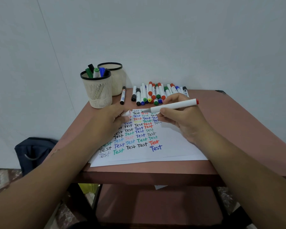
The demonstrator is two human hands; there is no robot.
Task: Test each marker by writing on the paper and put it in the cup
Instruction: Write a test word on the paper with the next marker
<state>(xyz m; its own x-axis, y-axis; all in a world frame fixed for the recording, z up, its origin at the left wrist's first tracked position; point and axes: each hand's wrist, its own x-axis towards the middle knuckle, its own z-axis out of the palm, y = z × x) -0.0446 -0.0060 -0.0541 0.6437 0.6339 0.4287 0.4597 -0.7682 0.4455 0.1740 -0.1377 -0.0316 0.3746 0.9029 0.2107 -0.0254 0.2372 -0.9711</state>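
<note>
Your right hand grips an uncapped marker; your left hand seems to pinch its cap. Few markers stand in the cup; many in the pile wait.

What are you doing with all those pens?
A person is testing markers. The right hand holds an uncapped white marker with a red end, its tip over the paper, which is already covered in "Test" words in many colours. The left hand holds what looks like its cap. A pile of markers waits at the back of the table. The front cup holds several markers; the cup behind it shows none.
</note>
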